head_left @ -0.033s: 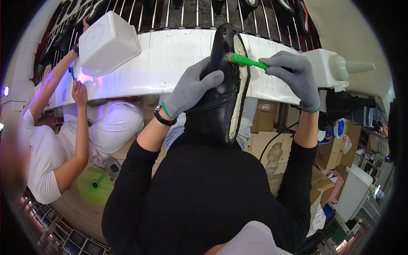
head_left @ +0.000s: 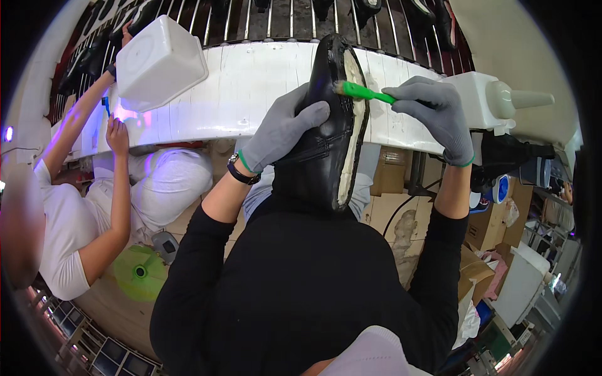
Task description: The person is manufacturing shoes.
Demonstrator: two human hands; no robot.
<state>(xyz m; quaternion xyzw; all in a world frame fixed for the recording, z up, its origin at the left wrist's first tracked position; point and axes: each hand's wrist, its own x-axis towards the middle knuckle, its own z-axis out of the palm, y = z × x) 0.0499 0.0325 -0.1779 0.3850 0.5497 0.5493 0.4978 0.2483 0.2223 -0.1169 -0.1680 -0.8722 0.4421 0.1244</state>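
Observation:
A black leather shoe [head_left: 320,135] is tipped on its side in front of me, toe pointing away, its pale underside facing right. My left hand [head_left: 285,128], in a grey knit glove, is closed around the shoe's upper, thumb lying across the leather. Between the gloved fingers of my right hand [head_left: 433,106] is the handle of a green brush [head_left: 364,93]. The brush's bristles touch the shoe's side near the edge where black upper meets pale bottom. The fingers of my left hand behind the shoe are hidden.
A white bench [head_left: 251,75] runs across, with a metal roller rack [head_left: 291,22] carrying shoes beyond it. On the bench stand a white tub [head_left: 160,62] and a white nozzled container [head_left: 483,100]. At left, a co-worker [head_left: 81,213] in white reaches over it. Cardboard boxes [head_left: 486,225] stand at right.
The brush head has shifted slightly toward me along the shoe's edge. My left hand and the shoe stay nearly still.

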